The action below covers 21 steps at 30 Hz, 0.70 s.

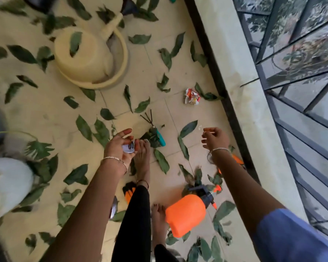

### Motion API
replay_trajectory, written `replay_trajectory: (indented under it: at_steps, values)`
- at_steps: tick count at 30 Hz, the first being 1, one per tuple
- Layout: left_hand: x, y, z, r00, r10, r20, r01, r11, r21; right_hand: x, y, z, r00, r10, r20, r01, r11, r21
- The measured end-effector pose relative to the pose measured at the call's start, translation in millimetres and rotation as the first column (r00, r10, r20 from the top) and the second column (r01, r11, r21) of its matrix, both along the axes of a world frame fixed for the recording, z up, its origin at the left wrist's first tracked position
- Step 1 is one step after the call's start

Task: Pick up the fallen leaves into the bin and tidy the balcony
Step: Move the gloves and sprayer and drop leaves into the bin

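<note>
Green leaves [161, 161] cover the floor [42, 114] from the left edge to the wall on the right, and none are gathered yet, says the first. Where is the bin?

I cannot find it, answers the second. A pale blurred thing [8, 186] at the left edge could be a sack, but I cannot tell.

And the hands?

The left hand [119, 146] is curled round a small white and blue scrap [128, 146]. The right hand [214, 138] pinches a thin pale stick [209, 131]. I think she collects the litter first.

Is any writing readable?

The scrap has dark letters, perhaps an S, no more. The print on the crumpled red and white wrapper [192, 96] is not readable.

Why do the cream watering can [89, 59] and the orange sprayer [186, 214] lie on their sides?

Probably knocked over, so tidying means standing them up.
</note>
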State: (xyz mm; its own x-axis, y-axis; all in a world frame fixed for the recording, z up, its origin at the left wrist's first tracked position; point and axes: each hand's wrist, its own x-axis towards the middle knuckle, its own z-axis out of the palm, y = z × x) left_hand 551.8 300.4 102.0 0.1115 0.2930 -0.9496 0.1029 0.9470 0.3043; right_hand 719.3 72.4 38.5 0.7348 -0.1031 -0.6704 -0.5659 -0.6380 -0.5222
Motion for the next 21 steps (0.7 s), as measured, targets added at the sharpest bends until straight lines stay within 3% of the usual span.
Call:
replay_trajectory:
  at_steps: [3,7,10,16,21]
  values:
    - [21,12,-20,1.000,0.010,-0.017,-0.010,1.000,-0.027,30,15,-34,0.976,0.218,0.003,-0.215,0.965,-0.150]
    - [53,34,-57,0.992,-0.077,-0.102,0.076,0.997,-0.017,74,51,-72,0.890,0.453,-0.049,-0.451,0.862,-0.231]
    - [78,49,-80,0.974,-0.142,-0.179,0.143,0.990,-0.008,102,78,-105,0.870,0.488,-0.065,-0.486,0.828,-0.281]
    - [117,85,-130,0.957,-0.236,-0.169,0.239,0.971,-0.004,133,119,-166,0.891,0.454,-0.025,-0.429,0.822,-0.374]
    - [116,99,-160,0.946,-0.275,-0.170,0.279,0.960,0.000,134,127,-204,0.862,0.504,-0.060,-0.487,0.787,-0.379]
